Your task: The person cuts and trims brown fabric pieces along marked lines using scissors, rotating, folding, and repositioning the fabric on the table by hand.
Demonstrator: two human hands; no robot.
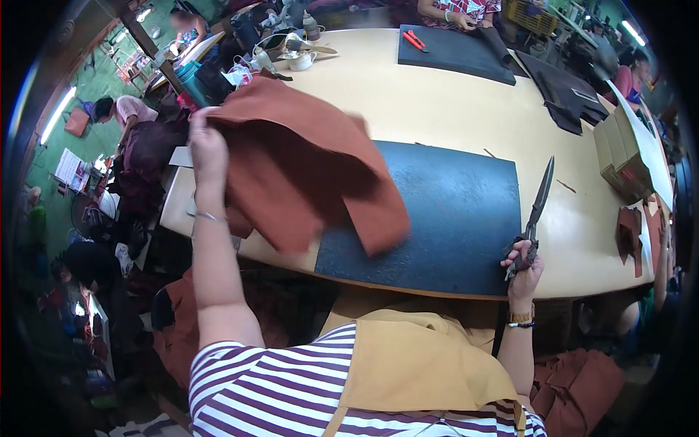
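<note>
My left hand (209, 149) is raised at the left edge of the table and grips a large rust-brown piece of cloth or leather (313, 131) by its corner. The piece hangs folded and is blurred along its lower edge, partly over the dark cutting mat (444, 211). My right hand (523, 268) is closed round the wrapped handles of a pair of long scissors (540, 200) at the mat's right edge. The blades point up and away from me and look closed together.
Across the pale table (349, 80), another person's hands (460, 20) are at a second dark mat (455, 62) with red-handled pliers or cutters (415, 41). A white cup (298, 58) stands at the far left, a cardboard box (622, 156) at the right. Brown pieces (579, 393) lie below.
</note>
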